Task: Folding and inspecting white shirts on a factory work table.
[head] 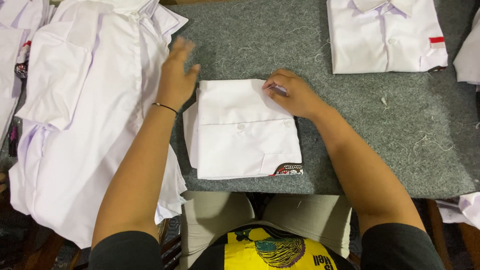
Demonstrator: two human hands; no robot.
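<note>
**Folded white shirt on a grey felt table**

A grey felt tabletop (380, 130) fills the middle and right of the frame, flecked with loose white threads; its near edge runs across the lower part, just above the person's lap. A folded white shirt (245, 132) lies at centre, close to that edge, with a dark patterned patch (287, 170) at its lower right corner. The right hand (292, 92) rests on the shirt's upper right corner, fingers curled and pinching the cloth. The left hand (177, 75) is open, fingers spread and blurred, above the shirt's upper left corner. A pile of unfolded white shirts (85, 115) covers the left side and hangs over the edge. At upper right lies another folded shirt (385, 37) with a small red and white rectangle (436, 42). Bare felt stays free at lower right.
</note>
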